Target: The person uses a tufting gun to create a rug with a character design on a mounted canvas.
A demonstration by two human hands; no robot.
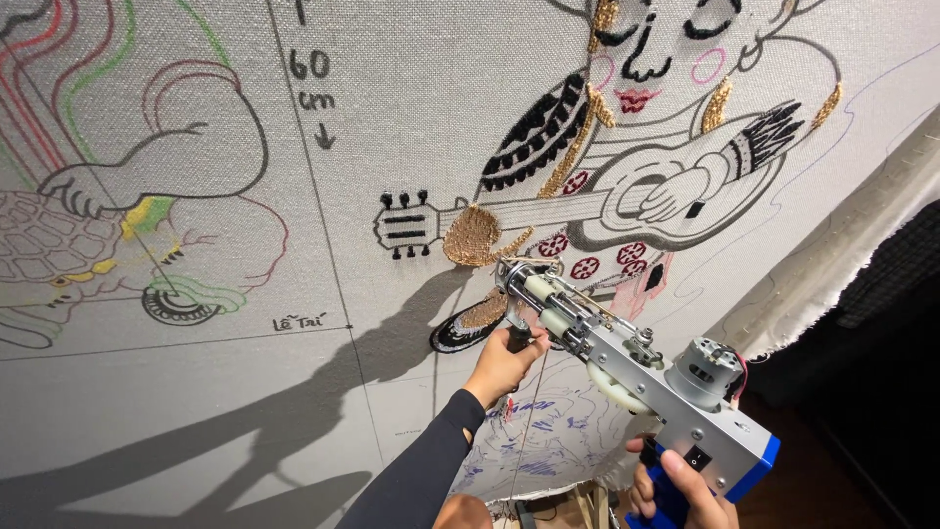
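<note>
While marker outlines of a turtle (59, 260) covered the far left of the coarse woven tufting cloth (411, 108), the left hand (504, 364) clamped its fingers round the front handle of the metal tufting gun (627, 377). Its nose touched looped gold yarn beside the tufted guitar (548, 211). Near right, the right hand (676, 490) gripped the blue plastic handle.

right hand (676, 490) cut by bottom edge | tufting gun (627, 362) tip hidden against cloth (196, 392)
</note>
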